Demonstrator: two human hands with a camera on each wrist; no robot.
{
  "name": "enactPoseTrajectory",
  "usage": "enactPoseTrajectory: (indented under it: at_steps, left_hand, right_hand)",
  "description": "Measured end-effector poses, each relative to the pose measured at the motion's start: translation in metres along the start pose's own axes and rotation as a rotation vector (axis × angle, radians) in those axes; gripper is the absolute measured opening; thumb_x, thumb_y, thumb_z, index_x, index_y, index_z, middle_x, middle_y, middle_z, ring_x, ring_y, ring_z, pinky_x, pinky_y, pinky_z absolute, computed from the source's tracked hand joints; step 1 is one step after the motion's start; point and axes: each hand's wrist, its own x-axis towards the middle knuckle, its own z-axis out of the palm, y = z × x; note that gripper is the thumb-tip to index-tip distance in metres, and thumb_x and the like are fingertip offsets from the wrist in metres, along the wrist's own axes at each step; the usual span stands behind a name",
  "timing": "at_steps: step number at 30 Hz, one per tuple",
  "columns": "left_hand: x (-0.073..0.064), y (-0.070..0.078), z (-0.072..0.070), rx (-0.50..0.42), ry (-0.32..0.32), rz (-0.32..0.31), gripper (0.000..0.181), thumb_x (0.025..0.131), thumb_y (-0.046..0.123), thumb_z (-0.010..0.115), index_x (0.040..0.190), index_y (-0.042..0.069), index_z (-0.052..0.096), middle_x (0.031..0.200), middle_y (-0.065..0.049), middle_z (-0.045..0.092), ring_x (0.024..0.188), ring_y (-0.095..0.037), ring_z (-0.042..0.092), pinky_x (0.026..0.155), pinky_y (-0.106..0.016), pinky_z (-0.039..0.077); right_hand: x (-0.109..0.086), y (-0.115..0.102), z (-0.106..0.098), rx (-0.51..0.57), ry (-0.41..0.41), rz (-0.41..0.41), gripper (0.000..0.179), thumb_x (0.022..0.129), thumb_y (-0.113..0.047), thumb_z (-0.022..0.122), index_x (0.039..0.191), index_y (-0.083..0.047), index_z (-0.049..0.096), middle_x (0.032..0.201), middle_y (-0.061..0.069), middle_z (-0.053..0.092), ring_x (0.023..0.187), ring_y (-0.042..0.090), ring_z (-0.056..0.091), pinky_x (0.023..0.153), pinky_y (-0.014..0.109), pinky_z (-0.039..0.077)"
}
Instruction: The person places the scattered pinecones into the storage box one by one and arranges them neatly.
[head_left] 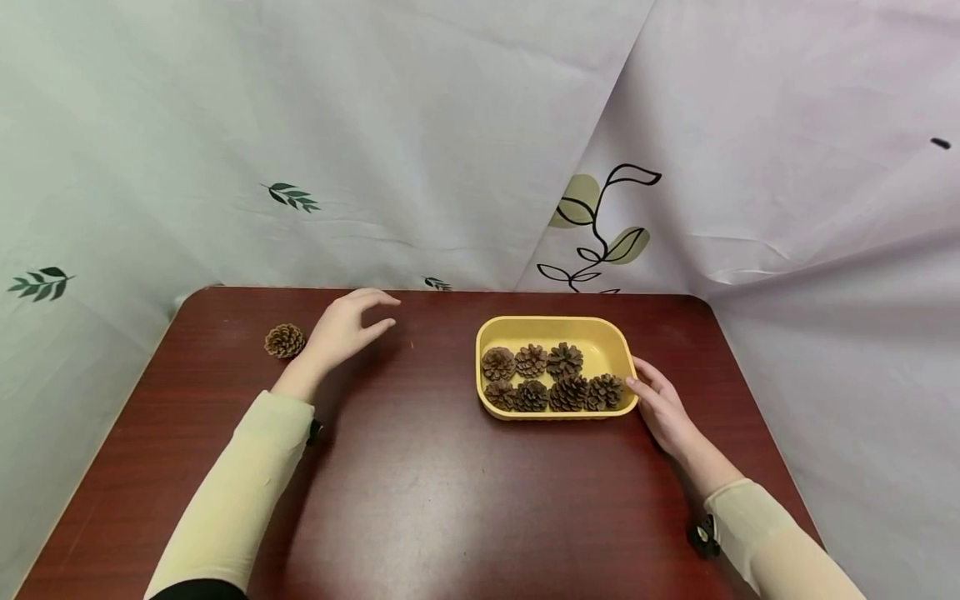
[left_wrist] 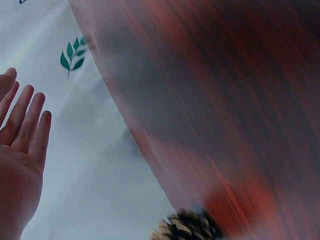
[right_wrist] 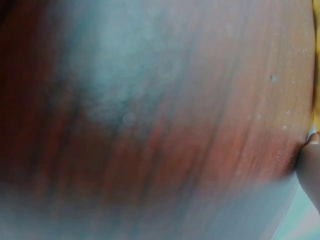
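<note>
A yellow plastic bin (head_left: 551,323) stands on the table, right of centre. Several brown pine cones (head_left: 568,392) lie in it, in two rough rows toward its near side. At the bin's right end my right hand (head_left: 660,408) holds the wall, thumb at the rim and fingers along the outside. Only part of that hand (right_wrist: 310,167) and a yellow strip of the bin (right_wrist: 317,70) enter the right wrist view. My left hand (head_left: 341,333) hovers over the table's far left with fingers spread and nothing in them. One loose pine cone (head_left: 285,341) sits just left of its wrist.
The dark red wooden table (head_left: 420,500) ends at the back against a pale hanging cloth (head_left: 375,125) printed with leaves. More of this cloth drapes along both sides.
</note>
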Motion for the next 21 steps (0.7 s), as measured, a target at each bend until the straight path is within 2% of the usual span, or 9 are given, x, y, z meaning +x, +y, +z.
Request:
enactPoseTrajectory:
  at_steps: [5,18,21]
  left_hand:
    - [-0.012,-0.009,-0.011,0.041,0.037,0.003,0.031,0.094,0.005,0.079,0.125,0.005,0.074,0.128,-0.018,0.073,0.126,-0.039,0.066,0.109,-0.057,0.052]
    - [-0.043,-0.024,-0.047,0.114,0.058,-0.074,0.037,0.092,0.003,0.080,0.129,0.004,0.073,0.131,-0.021,0.072,0.126,-0.042,0.064,0.105,-0.060,0.051]
    - [-0.048,-0.027,-0.055,0.137,0.049,-0.096,0.039,0.093,0.006,0.080,0.131,0.005,0.072,0.134,-0.022,0.070,0.119,-0.042,0.067,0.096,-0.059,0.055]
  right_hand:
    - [0.000,-0.001,0.000,0.005,-0.001,-0.003,0.032,0.110,-0.002,0.047,0.139,-0.011,0.054,0.119,-0.006,0.071,0.105,0.001,0.068,0.092,0.015,0.056]
    - [0.000,0.000,0.000,-0.001,-0.001,0.002,0.033,0.110,-0.002,0.047,0.143,-0.006,0.051,0.120,-0.007,0.071,0.107,0.000,0.067,0.094,0.015,0.055]
    - [0.000,-0.001,0.000,-0.003,-0.002,0.004,0.034,0.110,-0.002,0.047,0.143,-0.006,0.051,0.122,-0.007,0.070,0.108,0.000,0.067,0.094,0.015,0.055]
